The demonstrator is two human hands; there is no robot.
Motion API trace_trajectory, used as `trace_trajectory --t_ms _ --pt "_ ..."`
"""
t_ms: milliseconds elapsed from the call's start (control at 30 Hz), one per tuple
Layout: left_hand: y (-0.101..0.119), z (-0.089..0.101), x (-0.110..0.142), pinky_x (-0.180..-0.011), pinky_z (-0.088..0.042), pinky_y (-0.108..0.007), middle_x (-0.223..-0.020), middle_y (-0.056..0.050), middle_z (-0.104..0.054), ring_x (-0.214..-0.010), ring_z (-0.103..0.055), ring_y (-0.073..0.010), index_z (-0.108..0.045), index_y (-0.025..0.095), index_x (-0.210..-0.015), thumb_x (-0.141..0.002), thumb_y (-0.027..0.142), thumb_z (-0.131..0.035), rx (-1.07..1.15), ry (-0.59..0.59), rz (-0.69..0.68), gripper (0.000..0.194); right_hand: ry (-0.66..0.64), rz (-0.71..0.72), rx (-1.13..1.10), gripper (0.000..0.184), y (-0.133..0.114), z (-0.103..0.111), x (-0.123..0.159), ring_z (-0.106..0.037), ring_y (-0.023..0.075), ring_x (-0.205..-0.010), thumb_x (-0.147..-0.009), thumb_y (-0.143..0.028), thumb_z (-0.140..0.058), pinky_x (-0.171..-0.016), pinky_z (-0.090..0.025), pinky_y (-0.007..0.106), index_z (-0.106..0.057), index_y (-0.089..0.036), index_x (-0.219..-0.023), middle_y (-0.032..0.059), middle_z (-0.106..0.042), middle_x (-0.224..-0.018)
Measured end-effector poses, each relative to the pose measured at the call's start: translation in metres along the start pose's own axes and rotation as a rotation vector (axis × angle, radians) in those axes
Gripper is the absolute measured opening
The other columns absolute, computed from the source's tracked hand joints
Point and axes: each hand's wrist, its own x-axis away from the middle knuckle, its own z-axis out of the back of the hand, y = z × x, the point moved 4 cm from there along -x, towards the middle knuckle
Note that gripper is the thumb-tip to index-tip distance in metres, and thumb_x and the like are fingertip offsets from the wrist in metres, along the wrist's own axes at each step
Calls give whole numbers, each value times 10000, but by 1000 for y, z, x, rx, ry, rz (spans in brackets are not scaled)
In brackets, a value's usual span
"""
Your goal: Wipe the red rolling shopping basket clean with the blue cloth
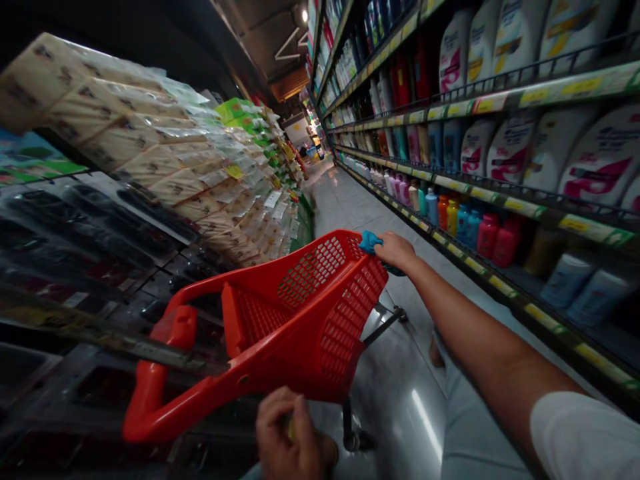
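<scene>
A red plastic shopping cart [300,363] stands in the aisle in front of me, its handle toward the lower left. My right hand [397,252] reaches out to the far corner of the basket, closed on a bunched blue cloth [370,241] that touches the rim. Below the cart's near side is my left hand [287,433], with its fingers curled in. A small yellowish bit shows between those fingers, too little to name. The basket's visible inside shows red mesh walls and a folded flap.
Shelves of shampoo bottles [530,143] run along the right side. Stacked packs in clear wrap [165,153] rise on the left, above dark packaged goods [100,220]. Grey shiny floor [345,193] stretches down the aisle. A cart wheel [353,440] rests near my feet.
</scene>
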Motion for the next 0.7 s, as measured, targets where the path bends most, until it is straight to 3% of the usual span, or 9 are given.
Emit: trace_trajectory --t_ms 100,167,233,333,400,467,533,633,700 --pt "34 -50 -41 -1082 -458 -406 -1085 -72 -730 -1138 -648 -244 -654 255 -1028 -939 426 -528 -147 -377 -248 231 164 -28 -135 439 6 -16 11 -601 274 -1248 -932 -273 -436 -1064 -472 366 -658 -162 -1294 147 -584 -1431" --pt "42 -87 -79 -1101 -433 -459 -1241 -150 -699 -1229 -614 -293 -646 196 -1191 -980 384 -456 -296 -523 -301 340 321 -60 -303 483 8 -31 19 -544 269 -1325 -920 -244 -428 -1123 -432 349 -606 -96 -1344 180 -515 -1489" --pt "42 -122 -108 -985 -499 -478 -1031 -161 -745 -1038 -692 -296 -681 151 -1106 -1004 357 -434 -453 -666 -317 337 434 -121 -464 513 8 -52 31 -513 270 -1357 -909 -222 -416 -1149 -412 350 -562 -35 -1364 226 -477 -1489" --pt "36 -156 -124 -834 -551 -411 -783 -57 -713 -783 -699 -208 -687 142 -973 -1033 379 -447 -640 -808 -340 343 516 -197 -608 493 -6 -97 64 -525 292 -1338 -914 -227 -405 -1147 -424 427 -542 -45 -1352 252 -470 -1435" --pt "35 -165 -122 -780 -550 -379 -791 -42 -712 -748 -695 -187 -672 138 -1007 -1051 410 -407 -718 -839 -377 382 531 -94 -636 482 -27 -130 95 -524 297 -1343 -925 -237 -424 -1139 -435 477 -510 -120 -1384 221 -458 -1447" --pt "34 -166 -118 -719 -528 -376 -803 -90 -728 -754 -715 -232 -663 128 -1029 -1065 408 -311 -766 -854 -420 451 483 83 -649 507 -48 -158 121 -545 283 -1327 -932 -243 -462 -1095 -485 460 -458 -180 -1436 191 -453 -1460" --pt "33 -163 -115 -678 -496 -379 -800 -148 -736 -776 -734 -296 -662 124 -1025 -1062 392 -222 -799 -868 -456 517 487 155 -655 499 -55 -172 132 -556 276 -1314 -934 -247 -477 -1081 -498 449 -448 -192 -1430 182 -473 -1436" --pt "30 -162 -116 -672 -475 -373 -806 -183 -740 -810 -743 -335 -661 131 -1040 -1052 398 -177 -847 -879 -478 553 536 82 -649 471 -35 -167 107 -535 279 -1330 -923 -251 -476 -1123 -452 478 -453 -181 -1388 185 -502 -1402" --pt "28 -163 -118 -676 -477 -369 -803 -188 -742 -815 -746 -341 -662 130 -1046 -1049 401 -179 -876 -885 -484 554 544 -90 -656 453 -8 -160 77 -520 277 -1338 -909 -254 -465 -1133 -428 476 -458 -179 -1356 190 -506 -1403"
